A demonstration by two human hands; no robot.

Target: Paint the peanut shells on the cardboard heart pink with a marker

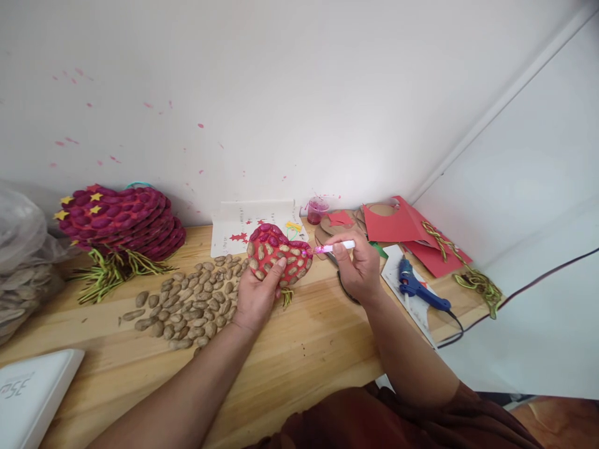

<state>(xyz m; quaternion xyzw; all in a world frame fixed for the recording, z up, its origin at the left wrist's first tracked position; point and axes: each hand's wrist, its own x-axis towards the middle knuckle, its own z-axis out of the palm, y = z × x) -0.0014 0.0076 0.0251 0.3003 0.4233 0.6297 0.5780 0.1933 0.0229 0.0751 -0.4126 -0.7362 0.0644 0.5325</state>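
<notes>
My left hand (256, 294) is closed around a red heart-shaped piece (277, 252) studded with pale shells, some painted magenta; my thumb rests on its face. Green strands hang from its bottom tip. My right hand (359, 265) pinches a white brush (337, 247) whose pink tip touches the heart's right edge. Both hands hover just above the wooden table (299, 349), near its back edge.
Loose shells (194, 300) lie left of my left hand. A stack of finished magenta hearts (122, 219) stands far left beside a plastic bag (21, 249). A paint cup (317, 209), red paper (402, 224), a blue glue gun (418, 288) and green cord (472, 274) sit right.
</notes>
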